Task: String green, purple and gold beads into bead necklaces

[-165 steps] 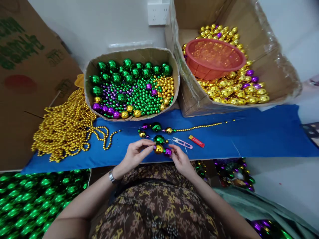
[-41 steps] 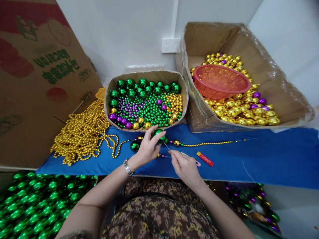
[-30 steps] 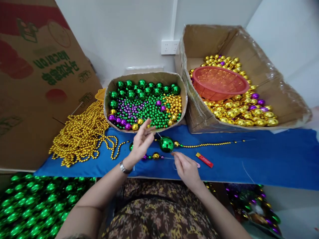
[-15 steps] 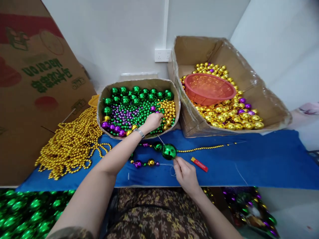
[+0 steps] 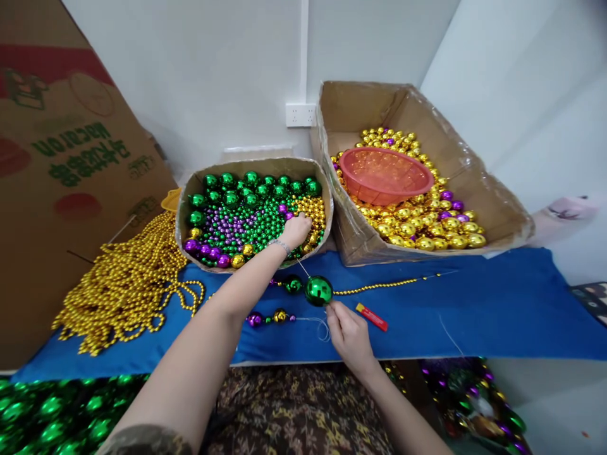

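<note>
My left hand (image 5: 296, 229) reaches into the small cardboard box (image 5: 256, 165), fingers curled down among the small gold beads (image 5: 315, 208) at its right side. What it grips is hidden. My right hand (image 5: 347, 332) rests on the blue cloth (image 5: 474, 303) and pinches a thin needle or thread just below a large green ball (image 5: 318, 291). That ball sits on a half-strung strand with a smaller green ball (image 5: 293, 284), purple and gold beads (image 5: 268, 317) and a gold bead chain (image 5: 384, 285) running right.
A big cardboard box (image 5: 474, 170) at the right holds gold balls and an orange basket (image 5: 385, 175). A heap of gold bead strands (image 5: 126, 284) lies left. A red lighter (image 5: 372, 316) lies by my right hand. Green balls (image 5: 57, 411) fill the lower left.
My left hand left the strand and moved up into the small box, now sitting over the gold beads. My right hand kept its pinch by the large green ball. The view tilted up.
</note>
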Demonstrator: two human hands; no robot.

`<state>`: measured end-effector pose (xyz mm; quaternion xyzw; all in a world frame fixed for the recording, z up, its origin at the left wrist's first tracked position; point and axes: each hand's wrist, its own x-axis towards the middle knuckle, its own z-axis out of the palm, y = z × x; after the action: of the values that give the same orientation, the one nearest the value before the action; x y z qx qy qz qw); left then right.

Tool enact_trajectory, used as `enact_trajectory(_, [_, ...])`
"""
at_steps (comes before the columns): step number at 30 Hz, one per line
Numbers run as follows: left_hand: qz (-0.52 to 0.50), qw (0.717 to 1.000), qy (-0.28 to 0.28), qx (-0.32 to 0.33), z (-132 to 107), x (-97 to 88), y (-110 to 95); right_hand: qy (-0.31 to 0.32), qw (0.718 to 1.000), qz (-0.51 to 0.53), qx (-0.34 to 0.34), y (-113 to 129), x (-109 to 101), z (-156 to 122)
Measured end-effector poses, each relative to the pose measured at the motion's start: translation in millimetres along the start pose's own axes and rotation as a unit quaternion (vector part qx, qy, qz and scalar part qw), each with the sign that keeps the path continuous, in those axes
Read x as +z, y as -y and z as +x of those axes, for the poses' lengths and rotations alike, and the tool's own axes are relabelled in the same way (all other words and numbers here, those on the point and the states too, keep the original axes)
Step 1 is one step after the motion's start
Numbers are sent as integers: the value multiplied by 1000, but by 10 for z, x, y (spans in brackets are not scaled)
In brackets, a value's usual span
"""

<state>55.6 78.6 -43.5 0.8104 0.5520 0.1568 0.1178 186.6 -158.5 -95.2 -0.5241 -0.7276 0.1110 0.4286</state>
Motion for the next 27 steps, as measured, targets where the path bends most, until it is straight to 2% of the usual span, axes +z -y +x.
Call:
enact_trajectory(4, [-120, 992, -41, -11, -107, -142, 22, -12, 1000, -9, 2, 8, -41, 3])
enact_trajectory(6, [-188, 981, -55, -10, -263, -225, 37, -21, 1000, -11, 6, 10, -73, 4])
enact_trajectory(7, [-252, 966, -57, -10, -373, -264, 46, -23, 1000, -10, 7, 9, -86, 5])
enact_trajectory(8, [-332, 942, -54, -11, -499, -300, 55, -23, 1000, -9, 8, 9, -95, 6])
enact_trajectory(10, [-564, 825, -26, -35, -778, -364, 70, -19, 1000, -7, 8, 11, -101, 8])
enact_trajectory(12, [-693, 716, 1, -76, -1041, -417, 76, -10, 1000, -9, 5, 22, -91, 10])
enact_trajectory(13, [-717, 690, 6, -95, -1150, -439, 75, -5, 1000, -11, 2, 31, -83, 11])
enact_trajectory(15, [-736, 666, 2, -120, -1315, -470, 69, 3, 1000, -14, -4, 55, -65, 13])
enact_trajectory(18, [-753, 644, -1, -138, -1446, -485, 60, 10, 1000, -19, -18, 94, -49, 20])
enact_trajectory(27, [-784, 595, 10, -176, -1553, -470, 9, 22, 999, -34, -26, 140, -58, 25])
